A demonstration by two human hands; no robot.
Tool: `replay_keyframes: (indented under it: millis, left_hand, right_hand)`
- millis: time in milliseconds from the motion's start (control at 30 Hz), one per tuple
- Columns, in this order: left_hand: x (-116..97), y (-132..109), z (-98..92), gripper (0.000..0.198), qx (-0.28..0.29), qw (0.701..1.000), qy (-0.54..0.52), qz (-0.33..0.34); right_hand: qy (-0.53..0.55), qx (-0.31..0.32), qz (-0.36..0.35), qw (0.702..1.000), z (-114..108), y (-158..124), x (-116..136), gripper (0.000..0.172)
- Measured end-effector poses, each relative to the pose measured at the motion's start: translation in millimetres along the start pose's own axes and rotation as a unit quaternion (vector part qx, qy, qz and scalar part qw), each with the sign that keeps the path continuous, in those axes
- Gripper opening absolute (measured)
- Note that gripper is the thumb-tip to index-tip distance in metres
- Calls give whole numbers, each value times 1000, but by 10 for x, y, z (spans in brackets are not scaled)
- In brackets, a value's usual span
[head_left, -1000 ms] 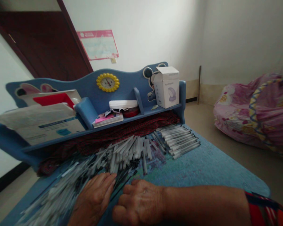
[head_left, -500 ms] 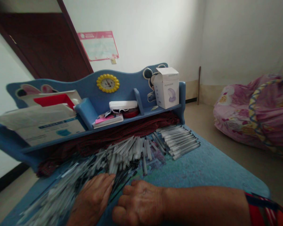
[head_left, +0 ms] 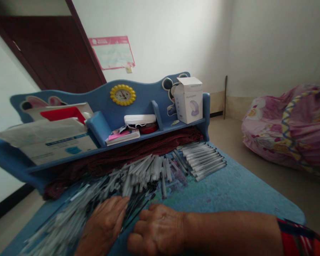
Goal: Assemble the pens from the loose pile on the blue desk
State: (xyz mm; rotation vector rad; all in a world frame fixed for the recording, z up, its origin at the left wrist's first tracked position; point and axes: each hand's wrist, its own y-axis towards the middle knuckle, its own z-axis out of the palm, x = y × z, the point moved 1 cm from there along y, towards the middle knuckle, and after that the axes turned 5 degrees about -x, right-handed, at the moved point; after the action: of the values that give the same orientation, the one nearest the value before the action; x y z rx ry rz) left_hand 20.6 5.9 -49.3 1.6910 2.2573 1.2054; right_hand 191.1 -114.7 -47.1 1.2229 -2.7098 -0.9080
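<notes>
Head view: how are the hands set?
Left hand point(head_left: 105, 224) has its fingers together, right hand point(head_left: 157, 229) curls inward; I cannot tell whether either pinches anything.
And between them?
Thin black sticks point(head_left: 136, 205).
The clear pen barrels point(head_left: 148, 170)?
Heaped on the table point(head_left: 250, 193) beyond both hands; a row of pens point(head_left: 205, 160) lies farther, right of the right hand.

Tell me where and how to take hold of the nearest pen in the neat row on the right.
Best pinched at mid-barrel, I'd say, from above and the near side. The pen lies flat, a long straight stick with bare tabletop along its near edge, while the neighbouring pen crowds its far edge.
</notes>
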Motion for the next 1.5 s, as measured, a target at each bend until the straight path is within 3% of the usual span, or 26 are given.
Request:
replay_keyframes:
  millis: [267, 733, 967, 1500]
  left_hand:
    - [11, 2, 2, 30, 16, 1000, -2, -19]
    - [-63, 26, -104, 26, 111, 983, -24, -142]
    - [-90, 8, -146, 25, 145, 981, -11, -131]
    - [-65, -10, -129, 25, 47, 996, 24, -79]
  right_hand:
    - [9, 2, 2, 1000, 21, -5, -5, 12]
    - [19, 1, -1, 1000, 65, -41, 33, 10]
    - [20, -17, 9, 1000, 95, -58, 57, 10]
    - [-31, -39, 22, 998, 115, -15, 6, 11]
